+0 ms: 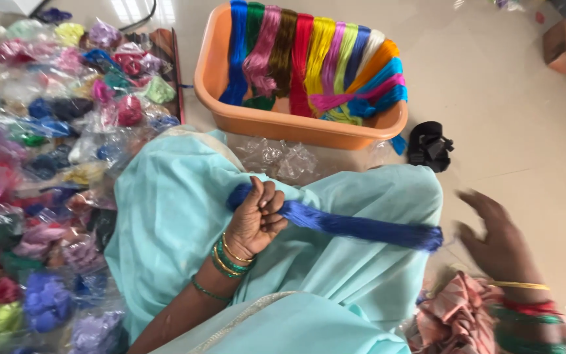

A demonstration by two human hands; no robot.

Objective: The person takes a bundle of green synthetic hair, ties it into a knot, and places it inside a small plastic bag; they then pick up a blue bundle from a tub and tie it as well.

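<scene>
A person seated on the floor clenches the left hand (257, 216) around one end of a blue thread skein (355, 227), which lies stretched across a lap draped in pale aqua cloth (178, 216). The right hand (499, 239), blurred, hovers over the tiled floor with fingers spread and empty, near the skein's far end. Behind stands an orange tub (263, 121) hung with many-coloured skeins (316, 59); bagged threads (40, 164) crowd the left side.

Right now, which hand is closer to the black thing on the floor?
Right. The right hand hangs open over the floor, just below and to the right of the black thing. The left hand is farther off, gripping the blue thread bundle on the lap.
</scene>
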